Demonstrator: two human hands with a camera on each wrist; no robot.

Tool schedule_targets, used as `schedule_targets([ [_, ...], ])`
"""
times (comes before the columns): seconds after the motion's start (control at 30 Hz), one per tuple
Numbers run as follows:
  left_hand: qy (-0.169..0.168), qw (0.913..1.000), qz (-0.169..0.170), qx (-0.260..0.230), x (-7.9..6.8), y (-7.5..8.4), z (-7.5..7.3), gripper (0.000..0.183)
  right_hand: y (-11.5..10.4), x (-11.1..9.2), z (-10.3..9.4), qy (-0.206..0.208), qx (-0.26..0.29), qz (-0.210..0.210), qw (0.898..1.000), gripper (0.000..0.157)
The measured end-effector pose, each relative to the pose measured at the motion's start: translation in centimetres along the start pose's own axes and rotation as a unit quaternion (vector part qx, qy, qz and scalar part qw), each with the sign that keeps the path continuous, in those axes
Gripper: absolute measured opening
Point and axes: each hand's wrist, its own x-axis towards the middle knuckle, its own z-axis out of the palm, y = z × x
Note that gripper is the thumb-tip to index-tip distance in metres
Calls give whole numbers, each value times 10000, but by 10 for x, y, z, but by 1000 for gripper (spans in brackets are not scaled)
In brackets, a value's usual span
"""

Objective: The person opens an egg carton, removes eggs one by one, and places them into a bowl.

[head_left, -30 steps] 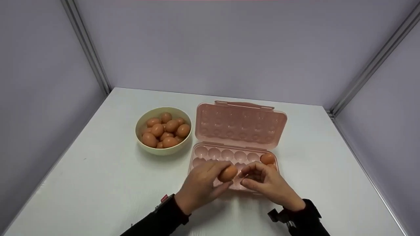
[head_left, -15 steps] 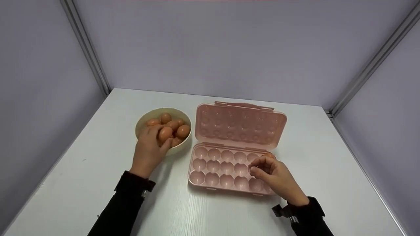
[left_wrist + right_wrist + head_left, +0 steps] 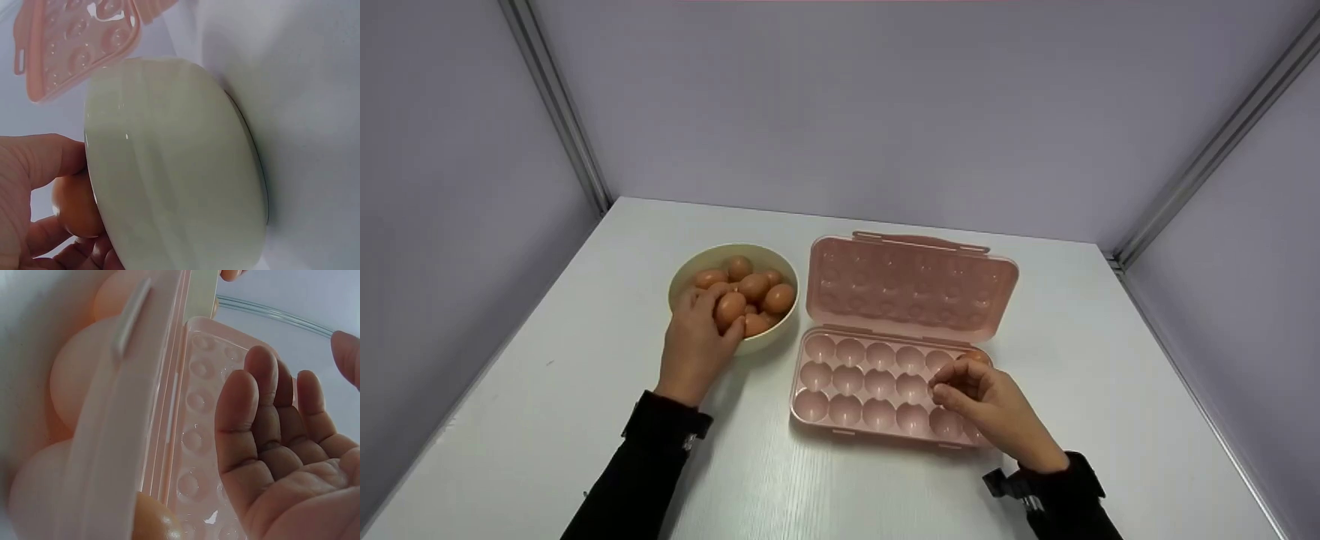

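Note:
My left hand holds a brown egg at the near left inside of a pale cream bowl. In the left wrist view, the thumb and fingers lie round the egg, right at the bowl's rim. Several more brown eggs fill the bowl. Over the right end of a pink egg box, my right hand hovers with loosely bent fingers, its thumb apart from them and nothing held. Partly behind it, an egg sits in the back right hollow.
The box's lid stands raised behind its base, tilted back. Hollows across the left and middle of the base hold no eggs. White table lies in front, with grey panels behind and at both sides.
My left hand has carried an egg from over the box leftward to the bowl and lowered it slightly. My right hand has shifted a little to the right over the box.

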Motion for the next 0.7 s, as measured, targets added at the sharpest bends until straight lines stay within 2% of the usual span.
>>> schedule_targets([
  [0.2, 84, 9997, -10, 211, 1, -2, 0, 46, 1, -1, 0, -68, -8, 45, 10000, 25],
  [0.5, -190, 9988, -182, 401, -2, -3, 0, 51, 0, -1, 1, -143, 73, 123, 9998, 29],
  [0.7, -162, 9983, -152, 530, -3, -2, 1, 53, 0, -2, 2, -163, 92, 152, 9997, 35],
])
